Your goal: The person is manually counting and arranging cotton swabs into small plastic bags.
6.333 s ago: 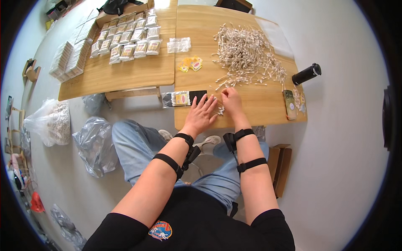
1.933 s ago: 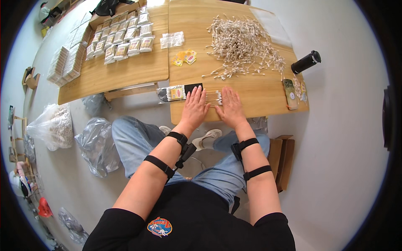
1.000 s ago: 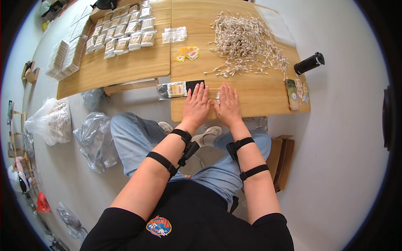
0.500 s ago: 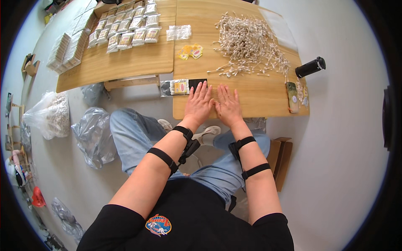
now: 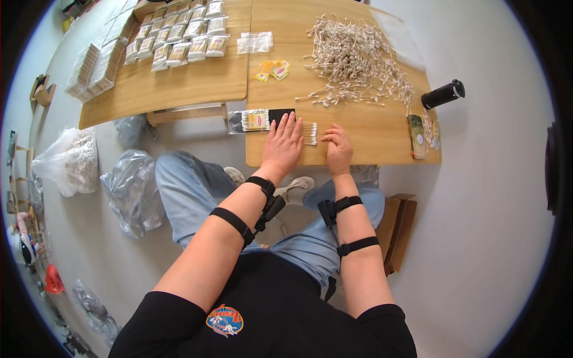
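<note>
Head view shows swabs (image 5: 349, 56) on wooden tables (image 5: 376, 143) above grey floor (image 5: 137, 265).

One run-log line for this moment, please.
left hand: flat over left part of swab row | right hand: fingers curled, right of row | around: loose swab pile, bagged swabs

One left hand (image 5: 283, 145); one right hand (image 5: 338, 148); one swab row (image 5: 311, 132); one swab packet (image 5: 256, 121) near the left hand; one swab heap (image 5: 352, 59); two wooden tabletops (image 5: 370, 137); one black bottle (image 5: 441, 95); one phone (image 5: 416, 136); four black forearm straps (image 5: 358, 246).
</note>
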Demonstrator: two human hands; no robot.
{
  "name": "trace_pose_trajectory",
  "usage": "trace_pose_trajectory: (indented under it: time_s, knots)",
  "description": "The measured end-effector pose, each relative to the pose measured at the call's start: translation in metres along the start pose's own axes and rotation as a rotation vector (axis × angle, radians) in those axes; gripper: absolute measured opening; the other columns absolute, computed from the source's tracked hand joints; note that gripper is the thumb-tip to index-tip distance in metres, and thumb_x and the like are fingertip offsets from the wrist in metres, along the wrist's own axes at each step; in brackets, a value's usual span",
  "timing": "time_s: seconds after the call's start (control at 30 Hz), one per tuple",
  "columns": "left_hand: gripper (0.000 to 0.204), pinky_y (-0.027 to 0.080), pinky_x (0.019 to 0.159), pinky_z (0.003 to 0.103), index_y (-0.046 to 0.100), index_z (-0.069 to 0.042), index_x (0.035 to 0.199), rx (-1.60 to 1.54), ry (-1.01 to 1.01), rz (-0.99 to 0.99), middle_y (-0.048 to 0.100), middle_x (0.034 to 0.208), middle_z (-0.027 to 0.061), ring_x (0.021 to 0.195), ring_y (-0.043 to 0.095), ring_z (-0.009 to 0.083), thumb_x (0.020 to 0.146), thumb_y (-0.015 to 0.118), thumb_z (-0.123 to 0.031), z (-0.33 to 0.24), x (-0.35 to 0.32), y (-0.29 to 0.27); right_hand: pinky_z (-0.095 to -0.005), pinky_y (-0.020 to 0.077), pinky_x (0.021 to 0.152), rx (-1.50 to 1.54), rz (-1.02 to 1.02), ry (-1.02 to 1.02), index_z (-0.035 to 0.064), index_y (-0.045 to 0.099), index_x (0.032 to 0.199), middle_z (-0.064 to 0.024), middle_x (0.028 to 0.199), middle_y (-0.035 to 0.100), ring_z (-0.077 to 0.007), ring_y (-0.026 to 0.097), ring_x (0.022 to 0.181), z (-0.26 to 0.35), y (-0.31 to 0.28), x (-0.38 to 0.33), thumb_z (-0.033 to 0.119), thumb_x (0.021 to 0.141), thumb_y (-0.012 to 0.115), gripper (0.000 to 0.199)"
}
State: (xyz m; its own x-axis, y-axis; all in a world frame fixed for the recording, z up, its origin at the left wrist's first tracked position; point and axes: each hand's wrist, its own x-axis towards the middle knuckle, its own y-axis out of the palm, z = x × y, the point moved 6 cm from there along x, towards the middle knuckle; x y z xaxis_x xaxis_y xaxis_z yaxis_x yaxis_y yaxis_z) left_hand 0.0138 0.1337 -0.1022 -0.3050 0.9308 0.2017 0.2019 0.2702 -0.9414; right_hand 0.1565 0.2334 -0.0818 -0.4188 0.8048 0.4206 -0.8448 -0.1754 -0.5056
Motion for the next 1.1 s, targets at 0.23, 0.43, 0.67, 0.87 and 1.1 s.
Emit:
trace_pose_trajectory:
  time_s: [0.23,0.43,0.67,0.87,1.1]
  knots:
    - [0.056,0.014,0.122,0.046,0.037,-0.011,0.152,-0.008,-0.017,0.028,0.03,0.161,0.011,0.15,0.024,0.0245,0.102,0.039,-0.036,0.002,0.0,0.003,-0.0406,0.0491,0.095,-0.092,0.049,-0.048,0.0091,0.073,0.067,-0.0063,0.088,0.067,-0.0314,0.062,0.11,0.011,0.004,-0.003,-0.002,0.07,0.058,0.019]
    - [0.056,0.014,0.122,0.046,0.038,-0.011,0.152,-0.016,-0.016,0.015,0.031,0.16,0.0118,0.15,0.024,0.0254,0.102,0.04,-0.037,0.002,0.0,0.002,-0.0407,0.049,0.095,-0.118,0.057,-0.072,0.0091,0.073,0.067,-0.0058,0.089,0.067,-0.0312,0.062,0.109,0.013,0.005,-0.002,-0.002,0.069,0.06,0.017]
    - [0.057,0.014,0.122,0.046,0.037,-0.011,0.152,-0.023,-0.013,0.03,0.03,0.16,0.0118,0.15,0.024,0.0253,0.101,0.041,-0.037,0.002,-0.001,0.002,-0.0404,0.049,0.095,-0.082,0.051,-0.055,0.0087,0.074,0.07,-0.0062,0.088,0.067,-0.031,0.062,0.107,0.011,0.005,0.001,-0.002,0.069,0.059,0.018]
    - [0.058,0.013,0.123,0.046,0.036,-0.011,0.152,-0.038,-0.021,0.043,0.03,0.161,0.0115,0.15,0.024,0.0251,0.101,0.04,-0.037,0.003,0.0,0.005,-0.0402,0.0487,0.096,-0.114,0.054,-0.062,0.0093,0.075,0.072,-0.0065,0.089,0.066,-0.0308,0.062,0.107,0.011,0.006,0.002,-0.001,0.069,0.059,0.019]
    - [0.057,0.013,0.123,0.046,0.037,-0.011,0.152,-0.034,-0.021,0.024,0.03,0.161,0.0113,0.15,0.024,0.0248,0.101,0.041,-0.037,0.003,-0.001,0.004,-0.0407,0.048,0.096,-0.134,0.102,-0.073,0.0104,0.075,0.074,-0.0051,0.09,0.066,-0.0303,0.061,0.107,0.01,0.006,-0.001,-0.001,0.07,0.059,0.02]
